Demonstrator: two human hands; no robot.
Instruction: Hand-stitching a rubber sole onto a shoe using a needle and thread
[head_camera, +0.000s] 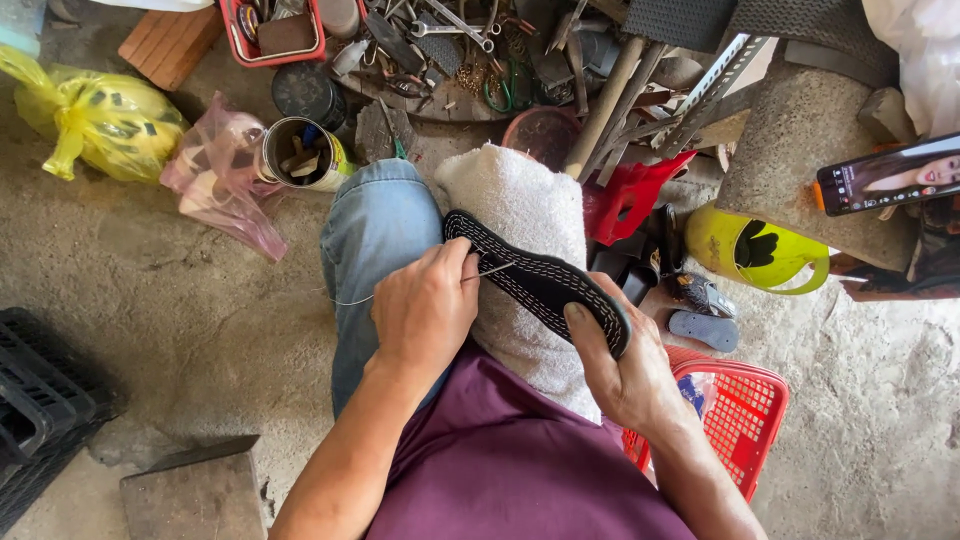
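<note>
Stitching black sole (540, 283), tin can (300, 152) holding scraps, red basket (745, 420)

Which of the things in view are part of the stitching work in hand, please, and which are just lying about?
In use:
left hand
right hand
black shoe sole
needle
thread
white towel

Lying about:
yellow bag
tin can
red basket
phone
spanners

Bare concrete floor (190, 310) lies open to the left of the knee, while a tin can (297, 152), pink bag (215, 170), red basket (745, 415) and tool pile (480, 50) crowd ahead and right.
</note>
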